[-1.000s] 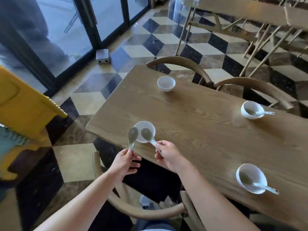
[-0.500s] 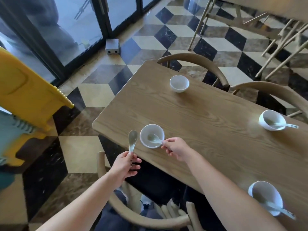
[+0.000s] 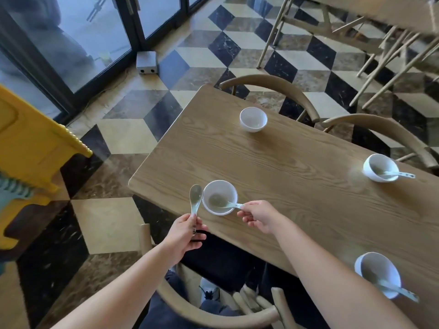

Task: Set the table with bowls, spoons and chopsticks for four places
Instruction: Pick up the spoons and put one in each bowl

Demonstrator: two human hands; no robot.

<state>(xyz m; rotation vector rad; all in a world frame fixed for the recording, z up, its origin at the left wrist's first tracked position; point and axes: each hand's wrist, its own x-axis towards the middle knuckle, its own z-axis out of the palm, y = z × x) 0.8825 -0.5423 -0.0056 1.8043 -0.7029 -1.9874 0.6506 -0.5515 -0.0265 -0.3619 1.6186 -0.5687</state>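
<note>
On the table [image 3: 297, 186], the near bowl [image 3: 219, 197] takes the spoon [image 3: 228, 204] my right hand [image 3: 260, 216] pinches by its handle. My left hand [image 3: 187, 233] grips the last spoon [image 3: 196, 200] upright, just beside. Next, I reckon: release, then reach across to the empty far bowl [image 3: 253, 119].

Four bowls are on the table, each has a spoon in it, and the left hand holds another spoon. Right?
Not quite. In the head view the far-corner bowl holds no spoon. The left hand does hold a spoon.
</note>
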